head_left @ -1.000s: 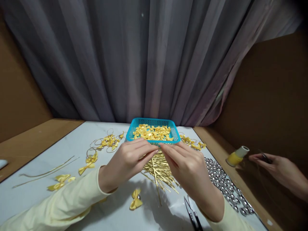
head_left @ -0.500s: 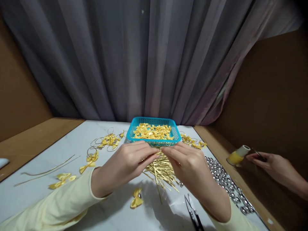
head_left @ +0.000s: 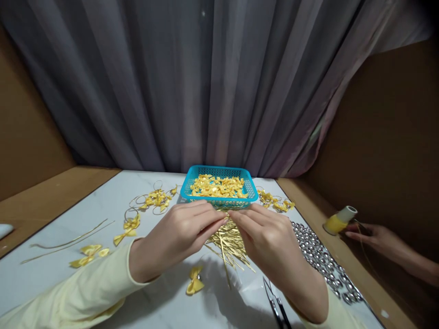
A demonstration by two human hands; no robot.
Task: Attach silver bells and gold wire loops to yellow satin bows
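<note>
My left hand [head_left: 188, 228] and my right hand [head_left: 269, 237] meet fingertip to fingertip above a heap of gold twist ties [head_left: 231, 244]. Both are closed in a pinch; whatever lies between the fingertips is too small and covered to name. Just behind them stands a blue plastic basket [head_left: 219, 199] holding many small yellow ribbon bows [head_left: 219, 186]. A single yellow bow with a silver bead [head_left: 195, 281] lies in front of my left hand. Beside my right forearm are black-handled tweezers [head_left: 275, 304], and to its right spread many silver beads [head_left: 318, 260].
Yellow bows with wire loops [head_left: 156, 199] lie back left, more bows [head_left: 274, 201] back right. Two loose gold strands [head_left: 68, 242] rest at left. Another person's hand [head_left: 380, 242] is by a yellow thread spool [head_left: 336, 224] at right. A grey curtain [head_left: 192, 91] hangs behind.
My hands stay almost still, fingertips together. At right, the other person's hand has moved left to the spool; the dark tool it held no longer shows clearly.
</note>
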